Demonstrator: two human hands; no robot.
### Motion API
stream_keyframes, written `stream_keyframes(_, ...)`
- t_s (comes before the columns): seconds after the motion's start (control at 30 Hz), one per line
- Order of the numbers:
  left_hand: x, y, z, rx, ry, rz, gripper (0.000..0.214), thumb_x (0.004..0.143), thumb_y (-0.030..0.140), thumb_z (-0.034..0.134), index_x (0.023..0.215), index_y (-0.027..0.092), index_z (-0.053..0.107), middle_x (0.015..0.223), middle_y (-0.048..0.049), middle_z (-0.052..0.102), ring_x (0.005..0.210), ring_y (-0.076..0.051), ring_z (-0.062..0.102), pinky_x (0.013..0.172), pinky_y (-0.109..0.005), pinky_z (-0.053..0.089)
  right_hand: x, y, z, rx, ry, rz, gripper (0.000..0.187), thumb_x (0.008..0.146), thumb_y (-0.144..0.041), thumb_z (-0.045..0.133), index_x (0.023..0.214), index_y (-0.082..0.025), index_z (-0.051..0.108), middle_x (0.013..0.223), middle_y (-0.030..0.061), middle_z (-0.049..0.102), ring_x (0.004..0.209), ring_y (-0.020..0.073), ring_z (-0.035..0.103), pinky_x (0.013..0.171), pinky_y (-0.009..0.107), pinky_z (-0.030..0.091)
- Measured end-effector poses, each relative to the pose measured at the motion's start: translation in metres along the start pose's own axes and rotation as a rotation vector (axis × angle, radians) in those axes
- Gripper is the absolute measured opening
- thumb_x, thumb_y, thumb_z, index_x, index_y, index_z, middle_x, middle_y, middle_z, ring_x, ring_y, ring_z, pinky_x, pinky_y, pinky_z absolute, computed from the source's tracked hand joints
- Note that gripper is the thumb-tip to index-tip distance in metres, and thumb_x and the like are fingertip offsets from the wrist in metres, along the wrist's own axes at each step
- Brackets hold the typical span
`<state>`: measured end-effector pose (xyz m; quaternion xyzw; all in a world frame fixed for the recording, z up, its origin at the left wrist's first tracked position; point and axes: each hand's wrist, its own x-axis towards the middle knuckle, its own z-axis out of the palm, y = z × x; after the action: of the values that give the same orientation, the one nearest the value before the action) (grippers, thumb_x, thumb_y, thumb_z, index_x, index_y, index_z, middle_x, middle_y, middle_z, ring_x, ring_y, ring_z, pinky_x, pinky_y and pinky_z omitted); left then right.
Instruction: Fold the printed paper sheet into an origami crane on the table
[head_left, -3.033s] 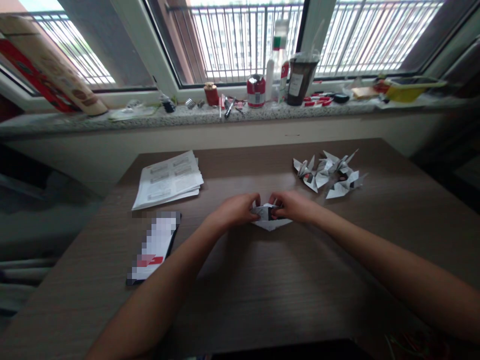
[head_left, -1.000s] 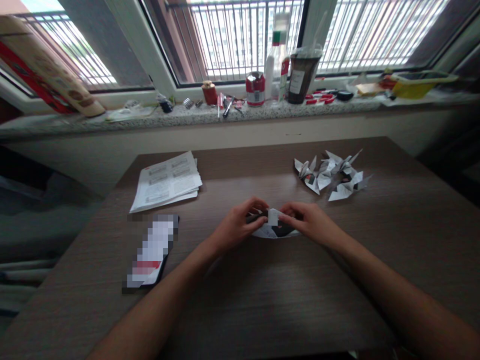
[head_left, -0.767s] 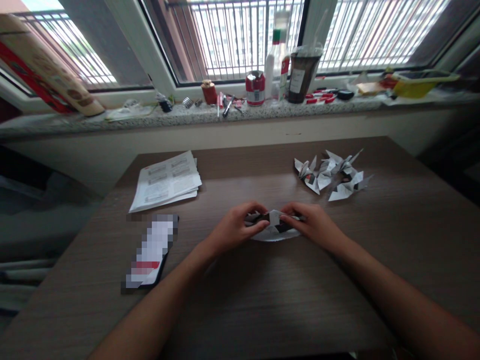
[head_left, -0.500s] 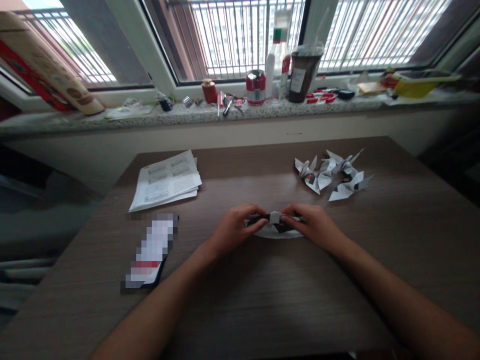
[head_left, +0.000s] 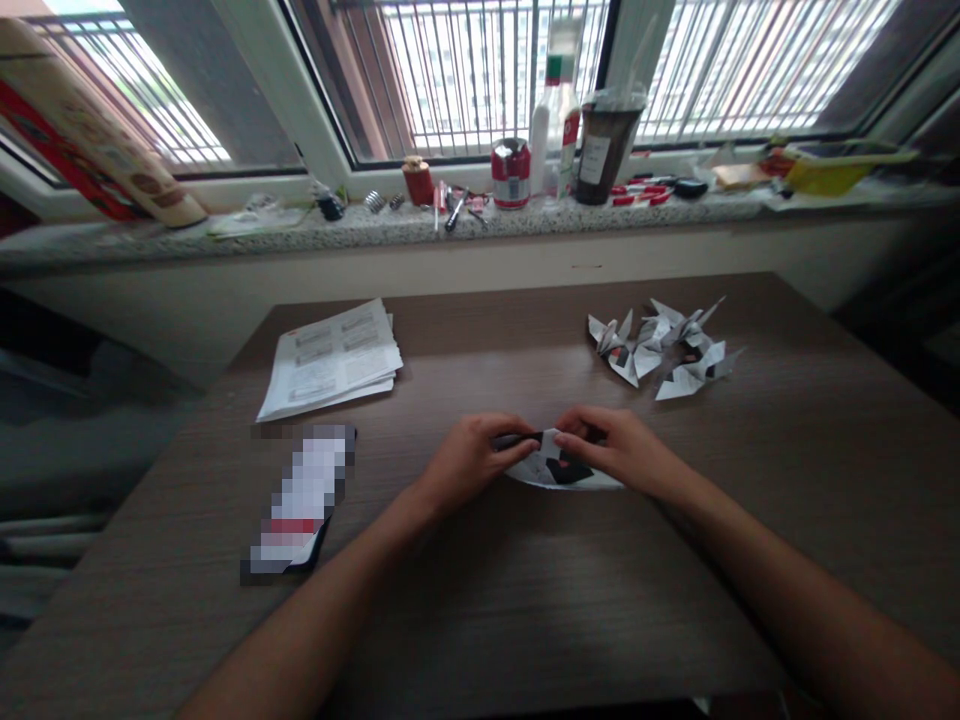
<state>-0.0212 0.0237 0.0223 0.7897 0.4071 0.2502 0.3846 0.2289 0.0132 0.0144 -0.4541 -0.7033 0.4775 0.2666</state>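
Note:
A printed sheet of paper, white with black patches, is partly folded between my hands over the middle of the table. My left hand pinches its left end, thumb below and fingers above, along a dark folded edge. At the upper right of the paper, my right hand grips the edge between thumb and fingers. Part of the sheet is hidden behind the fingers. Beyond my right hand lie several folded paper cranes, bunched together. To the left of my hands rests a phone, its screen blurred out.
A stack of printed paper sheets lies at the table's back left. The granite windowsill behind the table holds a soda can, a lidded drink cup, a bottle, small tools and a yellow container.
More of the paper's printed face now shows below my fingers, and its lower edge has come slightly nearer. My right hand has shifted its grip a little; my left hand stays nearly in place.

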Motion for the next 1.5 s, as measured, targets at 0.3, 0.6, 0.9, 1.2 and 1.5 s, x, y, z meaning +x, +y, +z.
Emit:
stream_keyframes(0.3,0.001,0.001,0.001,-0.063,-0.041,-0.005,0.012,0.097,0.028,0.071,0.103,0.020,0.080,0.100,-0.0025,0.080,0.092,-0.019,0.074,0.086,-0.030,0.052,0.001,0.002,0.001,-0.026,0.014,-0.006,0.028,0.100,-0.046,0.063,0.095,-0.019,0.073,0.079,0.0032,0.075,0.072,0.0177,0.071,0.062,0.028,0.050)
stream_keyframes(0.6,0.002,-0.005,0.004,-0.079,-0.056,-0.065,0.017,0.096,0.030,0.071,0.105,0.021,0.081,0.102,-0.0037,0.082,0.093,-0.022,0.076,0.087,-0.031,0.054,0.003,0.007,0.007,-0.027,-0.021,0.014,0.027,0.099,-0.045,0.063,0.094,-0.019,0.069,0.075,0.0020,0.071,0.068,0.0171,0.067,0.059,0.027,0.045)
stream_keyframes(0.9,0.002,-0.012,-0.005,-0.093,-0.001,0.000,0.027,0.092,0.033,0.076,0.117,0.021,0.077,0.113,-0.0050,0.078,0.103,-0.022,0.071,0.094,-0.033,0.053,0.005,0.012,0.001,-0.058,-0.010,0.063,0.030,0.098,-0.046,0.062,0.089,-0.019,0.070,0.074,0.0026,0.072,0.069,0.0177,0.063,0.062,0.028,0.043)
stream_keyframes(1.2,0.003,-0.019,-0.010,-0.229,0.023,0.006,0.021,0.099,0.028,0.066,0.115,0.021,0.077,0.114,-0.0060,0.077,0.104,-0.020,0.070,0.090,-0.030,0.053,0.003,0.017,-0.001,0.069,-0.019,0.084,0.026,0.098,-0.046,0.062,0.091,-0.020,0.064,0.078,0.0031,0.072,0.074,0.0193,0.067,0.069,0.030,0.050)
stream_keyframes(1.5,0.004,-0.016,-0.008,-0.298,0.009,-0.084,0.023,0.098,0.035,0.068,0.113,0.022,0.080,0.111,-0.0067,0.079,0.102,-0.022,0.072,0.089,-0.032,0.052,0.002,0.014,0.007,0.153,-0.159,0.049,0.033,0.099,-0.048,0.063,0.114,-0.019,0.071,0.100,0.0064,0.074,0.087,0.0203,0.069,0.076,0.032,0.053)
